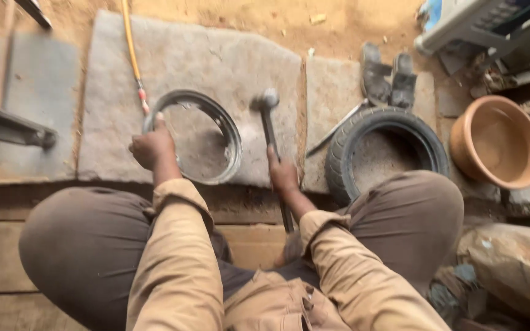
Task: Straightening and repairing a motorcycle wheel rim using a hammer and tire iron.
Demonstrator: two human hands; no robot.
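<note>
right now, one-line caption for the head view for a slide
Seated person's left hand steadies a metal wheel rim on stone; right hand grips a hammer.

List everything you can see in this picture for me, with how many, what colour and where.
metal rim: one, silver-grey, on the stone slab, centre
hammer: one, grey head, dark handle, right of the rim
stone slabs: several, grey, on sandy ground
tyre: one, black, lying flat on the right
shoes: two, dark grey, beyond the tyre
basin: one, terracotta, far right
hose: one, yellow, upper left
metal bar: one, dark, far left
machine: one, grey, top right corner
left hand: grips the rim's edge
right hand: grips the hammer handle
</note>
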